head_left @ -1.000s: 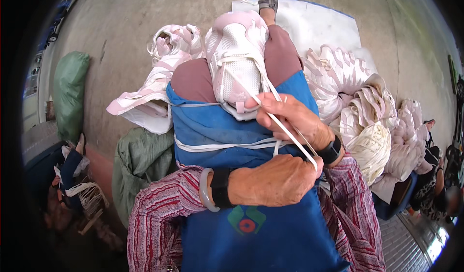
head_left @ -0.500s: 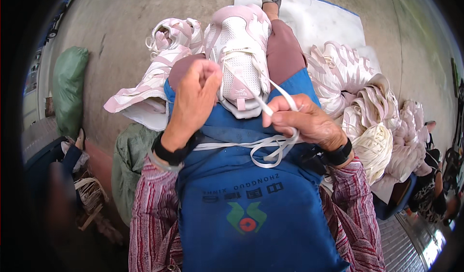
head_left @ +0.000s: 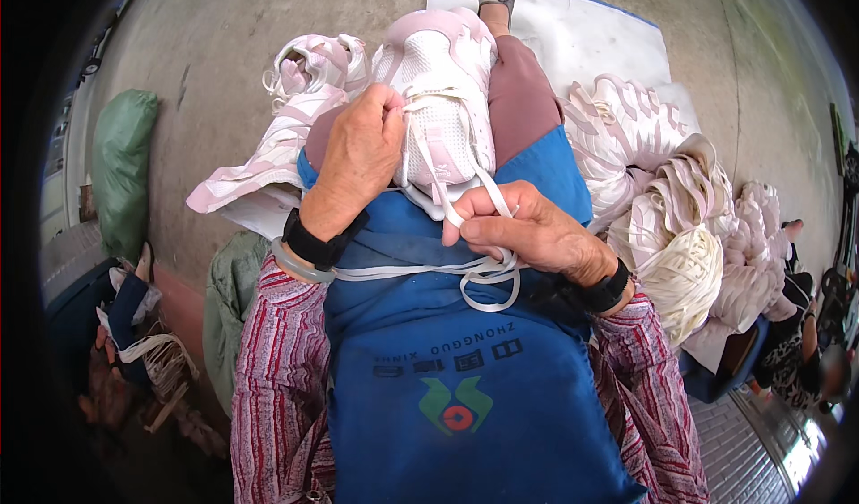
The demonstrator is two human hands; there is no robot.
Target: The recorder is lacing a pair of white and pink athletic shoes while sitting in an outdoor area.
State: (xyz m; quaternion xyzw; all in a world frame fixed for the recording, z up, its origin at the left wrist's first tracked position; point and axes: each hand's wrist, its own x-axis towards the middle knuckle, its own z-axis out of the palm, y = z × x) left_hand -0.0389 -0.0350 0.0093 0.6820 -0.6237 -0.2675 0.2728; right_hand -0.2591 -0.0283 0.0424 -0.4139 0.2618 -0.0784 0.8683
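A pink-and-white shoe upper (head_left: 438, 56) lies across my lap, its pink tongue toward me. My left hand (head_left: 358, 150) is closed, with curled fingertips against the upper's left edge beside the lace rows. What those fingertips pinch is hidden. Just below the tongue, my right hand (head_left: 528, 226) pinches a flat white shoelace (head_left: 488, 184) between thumb and fingers. Part of the lace runs from the upper to this hand, and a loop hangs beneath it. More white laces (head_left: 394, 272) stretch across my blue apron (head_left: 403, 325) at the waist.
More uppers (head_left: 277, 137) lie left of my lap. At the right are piled uppers (head_left: 617, 137) and a bundle of cream laces (head_left: 684, 276). A green sack (head_left: 125, 173) stands far left. A white sheet (head_left: 591, 34) covers floor ahead. Another person's arm (head_left: 810, 343) shows far right.
My right hand has moved left, closer to the tongue, still pinching the lace. My left hand has shifted slightly forward, its fingers now curled tighter against the upper's edge.
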